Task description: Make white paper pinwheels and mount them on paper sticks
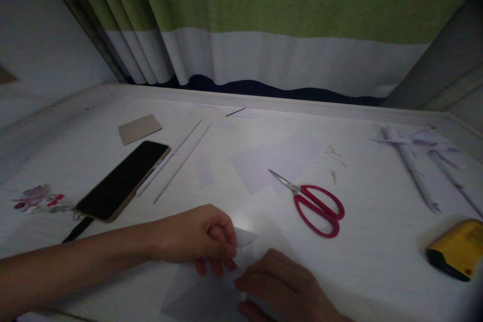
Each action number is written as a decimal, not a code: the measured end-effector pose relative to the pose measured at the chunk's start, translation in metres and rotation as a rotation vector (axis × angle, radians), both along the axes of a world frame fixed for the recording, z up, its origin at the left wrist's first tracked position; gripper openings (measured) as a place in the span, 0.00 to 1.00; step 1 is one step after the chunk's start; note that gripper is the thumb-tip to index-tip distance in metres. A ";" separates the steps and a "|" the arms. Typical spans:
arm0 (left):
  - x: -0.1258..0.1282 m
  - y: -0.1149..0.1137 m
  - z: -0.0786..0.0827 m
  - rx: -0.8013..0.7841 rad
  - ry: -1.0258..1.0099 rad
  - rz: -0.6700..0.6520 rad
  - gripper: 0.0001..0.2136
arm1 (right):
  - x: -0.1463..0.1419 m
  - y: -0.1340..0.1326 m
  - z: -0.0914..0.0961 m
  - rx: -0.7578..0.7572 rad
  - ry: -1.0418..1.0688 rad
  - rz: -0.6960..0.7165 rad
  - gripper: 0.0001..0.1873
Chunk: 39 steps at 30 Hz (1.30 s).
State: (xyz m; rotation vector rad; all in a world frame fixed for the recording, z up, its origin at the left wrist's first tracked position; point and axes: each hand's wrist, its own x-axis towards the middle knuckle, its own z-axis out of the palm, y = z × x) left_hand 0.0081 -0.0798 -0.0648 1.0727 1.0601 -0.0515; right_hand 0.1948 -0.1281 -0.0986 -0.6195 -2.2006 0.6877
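My left hand (199,236) reaches in from the left and pinches a folded piece of white paper (206,292) near the table's front edge. A small corner of that paper sticks out past its fingertips. My right hand (283,287) lies on the same paper from the lower right, fingers curled and pressing down on a fold. Red-handled scissors (315,204) lie shut on the table, a little beyond and to the right of both hands.
A black phone (123,181) lies left of centre with a brown card (139,128) behind it. Two thin white strips (177,161) and loose white sheets (271,161) lie mid-table. Rolled paper pieces (418,161) sit far right, a yellow object (456,249) at the right edge, small pink bits (37,198) far left.
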 end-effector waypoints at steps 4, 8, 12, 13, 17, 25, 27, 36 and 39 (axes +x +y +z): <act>0.003 0.002 0.003 0.040 -0.036 -0.012 0.05 | 0.004 0.003 0.004 0.013 -0.022 -0.042 0.08; 0.009 0.004 0.004 0.071 -0.047 -0.037 0.06 | 0.005 0.005 0.003 0.093 -0.049 -0.034 0.06; 0.016 0.006 0.008 0.189 -0.006 -0.137 0.05 | 0.007 0.008 0.004 0.147 -0.075 -0.044 0.06; 0.017 0.007 0.010 0.247 0.012 -0.171 0.05 | 0.008 0.010 0.005 0.152 -0.080 -0.030 0.06; 0.018 0.007 0.018 0.417 0.048 -0.241 0.06 | 0.011 0.015 0.009 0.117 -0.124 0.066 0.05; 0.010 0.006 0.019 0.327 0.114 -0.187 0.07 | 0.010 0.014 0.004 -0.016 -0.037 0.051 0.07; 0.008 0.005 0.017 0.235 0.106 -0.163 0.07 | 0.010 0.013 0.003 -0.065 -0.017 0.034 0.08; 0.004 -0.001 -0.001 0.010 0.028 -0.027 0.02 | 0.004 0.015 0.008 -0.103 0.047 0.084 0.09; 0.002 -0.003 -0.010 -0.007 -0.028 0.009 0.02 | 0.001 0.014 0.006 -0.149 0.039 0.076 0.09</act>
